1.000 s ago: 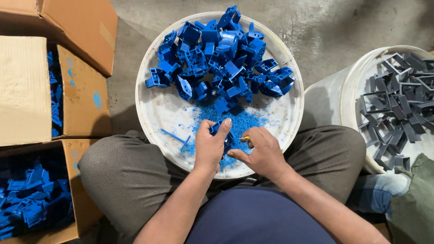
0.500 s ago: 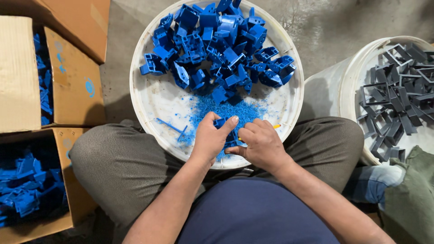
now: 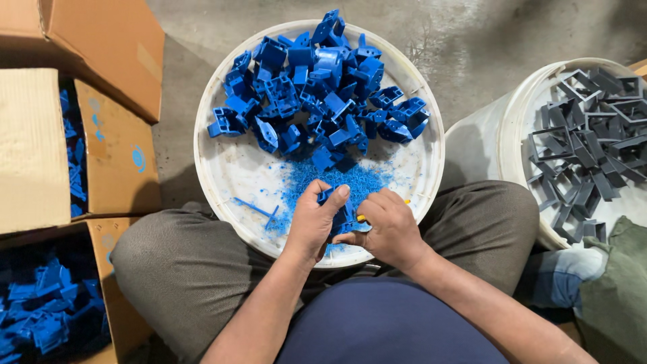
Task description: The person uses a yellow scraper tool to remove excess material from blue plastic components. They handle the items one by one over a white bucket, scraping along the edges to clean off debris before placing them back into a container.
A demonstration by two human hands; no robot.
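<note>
A round white tray [image 3: 222,168] rests on my lap, with a heap of blue plastic parts [image 3: 317,87] on its far half and blue shavings [image 3: 357,178] near the middle. My left hand [image 3: 313,222] grips one blue plastic part [image 3: 340,216] over the tray's near edge. My right hand [image 3: 384,229] is closed around a small tool with a yellow handle [image 3: 362,218], pressed against that part. Most of the tool is hidden by the fingers.
A white bucket [image 3: 499,141] of dark grey plastic frames [image 3: 593,148] stands at the right. Open cardboard boxes [image 3: 114,162] with more blue parts [image 3: 47,310] sit at the left. A thin blue sprue [image 3: 259,209] lies on the tray. Concrete floor lies beyond.
Both hands stay together over the tray's near edge, working the blue part. The view has shifted slightly; the heap and the containers have not moved.
</note>
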